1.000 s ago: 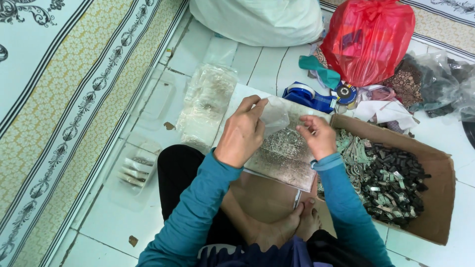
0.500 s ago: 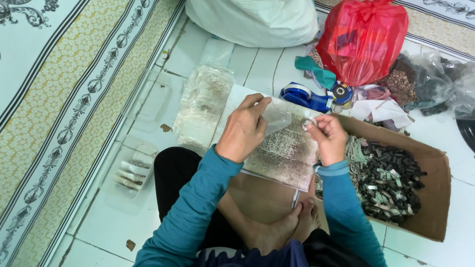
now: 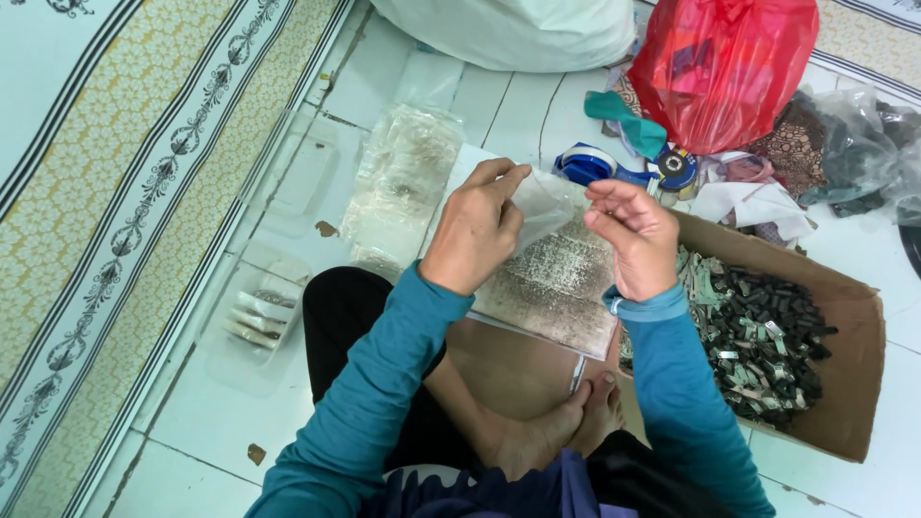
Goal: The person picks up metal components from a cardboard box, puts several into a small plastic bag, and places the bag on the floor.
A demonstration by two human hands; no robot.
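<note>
Centrally, frame middle: left hand (image 3: 477, 228) pinches edge of small clear plastic bag (image 3: 543, 203), fingers closed on film. Right hand (image 3: 628, 238) at bag's other side, fingers curled, thumb meeting forefinger; whether it grips film or small piece, cannot tell. Bag held above grey speckled board (image 3: 556, 283) on lap. Judgement: keep bag mouth taut between both pinches, work over board so spills land there. Cardboard box (image 3: 849, 317) of dark small parts at right, tape dispenser (image 3: 624, 168) above.
</note>
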